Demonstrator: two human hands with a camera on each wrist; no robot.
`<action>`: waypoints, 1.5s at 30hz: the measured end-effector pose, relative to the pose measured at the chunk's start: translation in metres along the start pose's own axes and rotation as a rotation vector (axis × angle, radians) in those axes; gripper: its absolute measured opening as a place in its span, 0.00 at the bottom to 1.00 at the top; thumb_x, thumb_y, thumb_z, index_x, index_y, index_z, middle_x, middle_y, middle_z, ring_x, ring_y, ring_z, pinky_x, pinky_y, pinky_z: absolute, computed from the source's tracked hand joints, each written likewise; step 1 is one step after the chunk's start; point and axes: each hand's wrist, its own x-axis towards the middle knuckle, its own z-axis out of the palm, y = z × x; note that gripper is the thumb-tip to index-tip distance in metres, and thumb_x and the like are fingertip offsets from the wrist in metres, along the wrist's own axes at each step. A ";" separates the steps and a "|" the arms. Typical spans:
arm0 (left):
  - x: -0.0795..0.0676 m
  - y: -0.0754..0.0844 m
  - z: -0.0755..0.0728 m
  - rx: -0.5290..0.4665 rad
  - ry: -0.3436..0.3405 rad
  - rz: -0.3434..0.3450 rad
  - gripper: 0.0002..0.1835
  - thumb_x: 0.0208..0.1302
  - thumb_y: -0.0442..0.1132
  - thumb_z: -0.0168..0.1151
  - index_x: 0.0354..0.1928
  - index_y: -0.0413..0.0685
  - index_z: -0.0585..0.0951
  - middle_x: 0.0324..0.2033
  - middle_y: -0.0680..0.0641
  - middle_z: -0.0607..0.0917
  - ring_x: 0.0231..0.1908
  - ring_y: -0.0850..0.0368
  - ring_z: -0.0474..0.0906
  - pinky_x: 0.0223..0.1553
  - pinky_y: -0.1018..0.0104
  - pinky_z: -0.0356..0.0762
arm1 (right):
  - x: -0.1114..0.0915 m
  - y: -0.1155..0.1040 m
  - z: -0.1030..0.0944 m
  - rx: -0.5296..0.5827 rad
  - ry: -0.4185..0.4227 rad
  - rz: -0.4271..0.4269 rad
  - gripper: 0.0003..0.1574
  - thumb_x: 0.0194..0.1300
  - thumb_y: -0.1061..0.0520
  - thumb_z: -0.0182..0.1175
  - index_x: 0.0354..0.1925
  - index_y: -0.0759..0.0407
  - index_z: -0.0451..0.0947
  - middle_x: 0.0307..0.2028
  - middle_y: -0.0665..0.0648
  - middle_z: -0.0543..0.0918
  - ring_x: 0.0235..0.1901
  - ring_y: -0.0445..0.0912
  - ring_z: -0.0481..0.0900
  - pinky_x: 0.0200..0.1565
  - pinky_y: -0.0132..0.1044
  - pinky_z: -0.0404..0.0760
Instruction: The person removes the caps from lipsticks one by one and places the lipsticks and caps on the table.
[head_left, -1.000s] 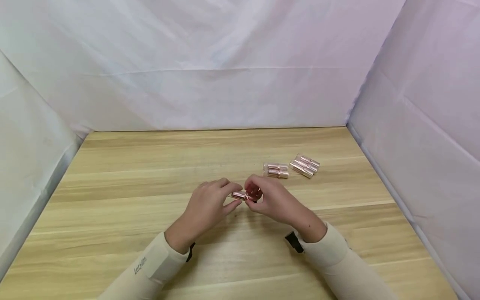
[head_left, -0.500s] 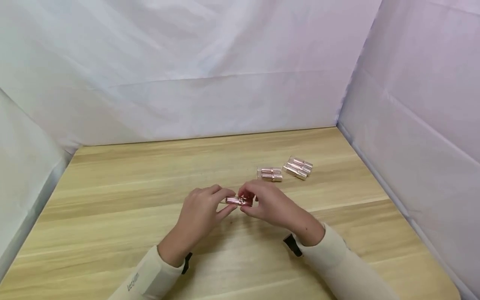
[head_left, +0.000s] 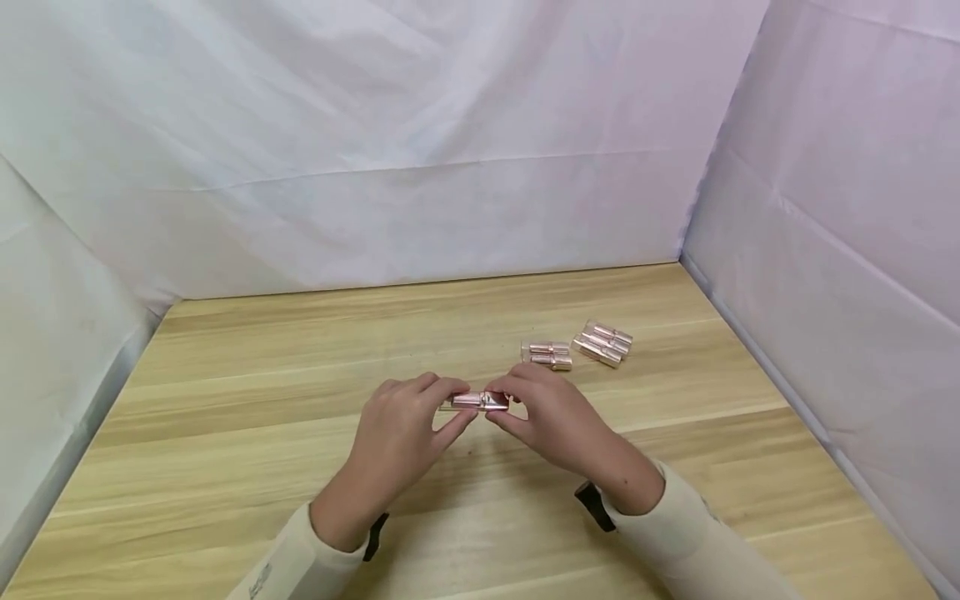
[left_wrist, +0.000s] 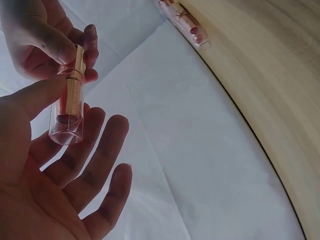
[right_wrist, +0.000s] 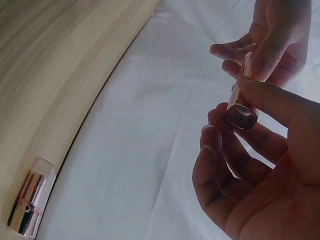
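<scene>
The principal risk was judged to be a slip. The tube (head_left: 482, 401) was slim and glossy, and each hand bore on it mainly with thumb and fingertips; a light or uneven pinch could have let it roll or shoot free. Since it appeared to be held above the counter (head_left: 247, 467), a lost hold would probably have meant a drop. A second risk lay in opposed force: with both ends held, a pull or twist could have parted the pieces abruptly, if they were separable, and flung one aside. A jerk of the right hand toward the far side could also have disturbed the pair (head_left: 551, 362) lying just beyond it; the cluster (head_left: 602, 344) farther right was less exposed.

As to position, the tube lay roughly level, running left to right, between the two hands. The left grip (head_left: 405, 425) was clamped on its left part, thumb on the near side and finger on the far side. The left wrist view showed the clear end (left_wrist: 59, 134) projecting past that pinch toward the palm, the other fingers spread and bearing no load. The right grip (head_left: 558, 417) was clamped on the right end, likewise between thumb and finger, with the dark end face (right_wrist: 241, 118) turned toward the right palm. The two sets of fingertips stood near each other, leaving a short middle section exposed. How firmly either hand pressed could not be determined.
</scene>
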 end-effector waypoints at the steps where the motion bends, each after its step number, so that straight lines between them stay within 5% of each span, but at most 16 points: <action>1: 0.001 0.000 -0.002 0.000 0.002 0.001 0.14 0.55 0.52 0.76 0.41 0.57 0.87 0.28 0.57 0.86 0.22 0.62 0.78 0.34 0.60 0.79 | 0.000 0.000 -0.001 -0.007 0.011 -0.006 0.11 0.58 0.52 0.74 0.40 0.52 0.86 0.33 0.45 0.82 0.35 0.39 0.76 0.36 0.29 0.77; 24: 0.010 -0.006 -0.015 -0.007 0.018 0.056 0.20 0.46 0.52 0.81 0.41 0.56 0.87 0.33 0.57 0.88 0.31 0.62 0.84 0.39 0.59 0.79 | 0.004 -0.003 -0.009 -0.048 0.042 -0.093 0.14 0.54 0.53 0.77 0.39 0.51 0.86 0.32 0.44 0.83 0.32 0.38 0.72 0.32 0.28 0.72; 32: 0.010 -0.005 -0.011 -0.054 -0.006 0.234 0.15 0.54 0.46 0.78 0.44 0.57 0.87 0.38 0.58 0.88 0.40 0.58 0.85 0.47 0.57 0.75 | 0.004 -0.002 -0.011 -0.073 0.010 -0.127 0.14 0.55 0.53 0.76 0.40 0.49 0.86 0.33 0.43 0.83 0.33 0.38 0.73 0.33 0.29 0.74; 45: 0.008 -0.003 -0.009 0.004 -0.025 0.220 0.15 0.52 0.51 0.78 0.39 0.59 0.86 0.31 0.60 0.85 0.30 0.63 0.83 0.33 0.65 0.74 | 0.002 -0.004 -0.010 -0.053 -0.001 -0.142 0.10 0.57 0.52 0.75 0.38 0.50 0.86 0.29 0.44 0.83 0.29 0.38 0.73 0.34 0.30 0.73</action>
